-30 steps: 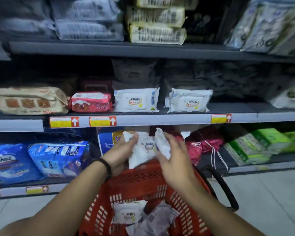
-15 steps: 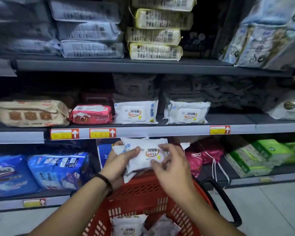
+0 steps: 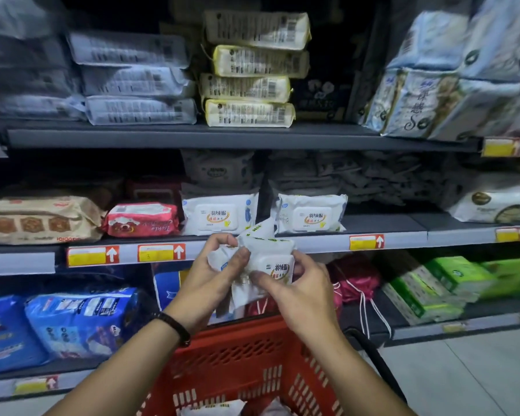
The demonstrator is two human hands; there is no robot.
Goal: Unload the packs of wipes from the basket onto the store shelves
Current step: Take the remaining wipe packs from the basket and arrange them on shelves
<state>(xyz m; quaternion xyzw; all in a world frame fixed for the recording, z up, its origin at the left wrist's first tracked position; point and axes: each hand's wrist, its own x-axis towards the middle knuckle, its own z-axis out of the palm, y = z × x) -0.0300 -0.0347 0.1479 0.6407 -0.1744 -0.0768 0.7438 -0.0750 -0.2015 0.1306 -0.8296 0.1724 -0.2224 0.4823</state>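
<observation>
Both my hands hold a bunch of white wipes packs (image 3: 270, 259) in front of the middle shelf's edge (image 3: 312, 243). My left hand (image 3: 213, 277) grips the bunch from the left, my right hand (image 3: 297, 292) pinches it from the right. Two matching white packs lie on the middle shelf: one (image 3: 219, 214) left of the gap, one (image 3: 311, 214) right of it. The red basket (image 3: 237, 355) sits below my hands, with more white packs (image 3: 210, 408) at its bottom.
A red wipes pack (image 3: 141, 220) and a beige pack (image 3: 39, 220) lie left on the middle shelf. Stacked packs fill the top shelf (image 3: 246, 85). Blue packs (image 3: 81, 322), pink bags (image 3: 354, 280) and green packs (image 3: 442, 283) are on the lower shelf. The basket's black handle (image 3: 376, 358) hangs right.
My hands have raised the white packs from just above the basket up to the middle shelf's edge. The view has tilted upward and come closer to the shelves.
</observation>
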